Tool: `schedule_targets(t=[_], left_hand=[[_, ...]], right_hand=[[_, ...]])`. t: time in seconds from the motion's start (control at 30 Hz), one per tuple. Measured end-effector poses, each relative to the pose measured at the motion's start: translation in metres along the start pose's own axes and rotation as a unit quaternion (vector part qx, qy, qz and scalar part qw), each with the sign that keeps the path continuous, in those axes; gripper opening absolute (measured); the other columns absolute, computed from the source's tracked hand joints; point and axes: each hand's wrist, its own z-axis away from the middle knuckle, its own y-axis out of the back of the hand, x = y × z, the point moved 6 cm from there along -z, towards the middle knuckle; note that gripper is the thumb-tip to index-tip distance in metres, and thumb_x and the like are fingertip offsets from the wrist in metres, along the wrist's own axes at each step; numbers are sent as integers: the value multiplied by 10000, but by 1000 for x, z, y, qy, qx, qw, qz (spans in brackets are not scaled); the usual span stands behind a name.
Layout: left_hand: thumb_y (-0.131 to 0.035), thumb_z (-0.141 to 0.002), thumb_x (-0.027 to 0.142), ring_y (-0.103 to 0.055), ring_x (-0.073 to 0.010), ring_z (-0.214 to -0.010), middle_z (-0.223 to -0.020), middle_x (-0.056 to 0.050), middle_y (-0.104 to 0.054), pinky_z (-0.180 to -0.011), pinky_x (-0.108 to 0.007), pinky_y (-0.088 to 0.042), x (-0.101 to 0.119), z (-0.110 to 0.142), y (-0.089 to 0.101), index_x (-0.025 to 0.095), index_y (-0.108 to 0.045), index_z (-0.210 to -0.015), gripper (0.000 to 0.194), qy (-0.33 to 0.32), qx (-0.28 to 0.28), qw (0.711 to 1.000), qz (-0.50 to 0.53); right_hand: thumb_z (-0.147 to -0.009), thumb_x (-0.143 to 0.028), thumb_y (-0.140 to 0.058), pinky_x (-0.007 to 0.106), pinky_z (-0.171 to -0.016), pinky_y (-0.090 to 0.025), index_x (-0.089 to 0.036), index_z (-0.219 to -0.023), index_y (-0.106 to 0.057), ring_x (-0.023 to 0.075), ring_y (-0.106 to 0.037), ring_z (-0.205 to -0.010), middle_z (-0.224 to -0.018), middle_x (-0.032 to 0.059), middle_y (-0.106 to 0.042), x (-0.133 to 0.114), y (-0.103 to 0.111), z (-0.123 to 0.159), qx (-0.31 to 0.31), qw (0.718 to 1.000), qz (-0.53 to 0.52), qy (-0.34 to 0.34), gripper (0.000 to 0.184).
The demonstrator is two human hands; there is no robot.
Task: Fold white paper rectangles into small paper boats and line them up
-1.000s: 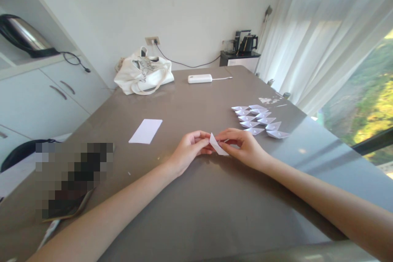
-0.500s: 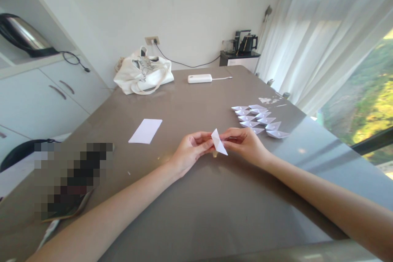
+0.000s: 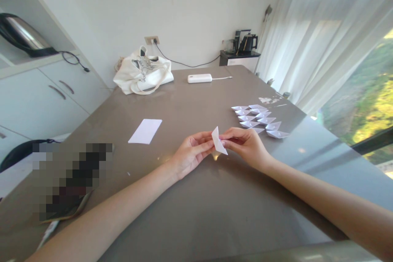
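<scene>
Between my two hands is a small white folded paper boat [image 3: 218, 142], held tilted above the brown table [image 3: 190, 208]. My left hand [image 3: 194, 152] pinches its left side between thumb and fingers. From the other side my right hand [image 3: 244, 144] pinches it too, thumb below and fingers on top. Several finished paper boats [image 3: 267, 120] stand in two rows just beyond my right hand. To the left of my left hand lies a stack of white paper [image 3: 145, 131]. The fingertips behind the folded paper are partly hidden.
A white handbag [image 3: 144, 73] and a white power bank [image 3: 199, 78] with a short cable sit at the table's far side. Near my left forearm lies a blurred-out dark device [image 3: 76, 184]. A curtained window [image 3: 307, 41] borders the right edge.
The paper boat has turned slightly and its sides look a little more spread in my fingers. Both hands stay in nearly the same place.
</scene>
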Motion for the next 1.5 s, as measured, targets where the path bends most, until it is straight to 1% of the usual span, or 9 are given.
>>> schedule_targets(t=[0.2,0.37,0.5,0.63,0.83,0.97,1.13,1.23,1.5], left_hand=[[-728,-688,102,-662,-107,-842,-911,-37,-723,-850,-225,-490,-2,-1,2,161,-702,-943,262,3,-1,1000,6],[-732,-685,109,-659,-110,-827,-902,-42,-720,-843,-233,-491,-2,-1,3,153,-707,-936,256,-5,-5,1000,-11],[-721,-709,140,-650,-115,-812,-884,-46,-710,-800,-230,-502,1,1,0,140,-706,-926,217,-23,-17,998,-50],[-707,-729,155,-642,-118,-816,-890,-47,-704,-793,-230,-506,2,2,-2,142,-705,-913,185,-25,-30,997,-61],[-709,-734,195,-628,-102,-764,-875,-53,-699,-760,-211,-505,0,0,-1,132,-707,-904,182,0,-18,998,-59],[-749,-698,226,-625,-107,-742,-837,-49,-691,-728,-214,-508,0,-1,-1,126,-706,-882,214,-10,-19,997,-71],[-798,-636,235,-632,-131,-776,-848,-44,-684,-738,-236,-502,0,0,-1,140,-696,-921,317,-17,-40,996,-83],[-789,-651,241,-629,-130,-778,-849,-41,-680,-739,-236,-493,0,0,-1,142,-685,-921,306,-21,-49,994,-100],[-756,-694,241,-626,-122,-760,-842,-24,-682,-734,-230,-482,-3,-2,1,160,-667,-937,272,-32,-59,988,-137]], right_hand=[[-751,-379,-693,296,-669,-515,-198,-852,-751,169,-624,-721,-802,64,-688,-2,1,0,-6,1000,19,8,215],[-792,-319,-660,282,-649,-497,-203,-864,-743,168,-623,-730,-811,64,-681,-12,1,1,-17,996,73,57,160],[-825,-278,-620,288,-651,-487,-194,-845,-728,172,-629,-732,-804,64,-684,-20,-1,3,-33,984,139,103,138],[-837,-266,-600,284,-645,-486,-192,-831,-717,170,-633,-725,-802,62,-686,-24,-1,4,-37,977,166,131,139],[-833,-248,-605,285,-664,-497,-186,-816,-714,169,-636,-739,-819,71,-689,-22,-3,4,-36,978,159,130,126],[-826,-227,-616,276,-657,-497,-167,-835,-715,164,-635,-738,-819,77,-687,-20,-3,5,-29,980,143,136,117],[-827,-218,-613,252,-664,-500,-157,-839,-714,152,-637,-742,-814,74,-678,-19,-5,5,-71,983,122,118,119],[-824,-219,-614,241,-658,-504,-157,-858,-714,146,-641,-739,-836,75,-677,-18,-5,4,-85,986,106,96,123],[-812,-230,-633,240,-655,-493,-152,-835,-727,145,-636,-727,-807,68,-679,-18,-5,3,-94,986,102,92,124]])
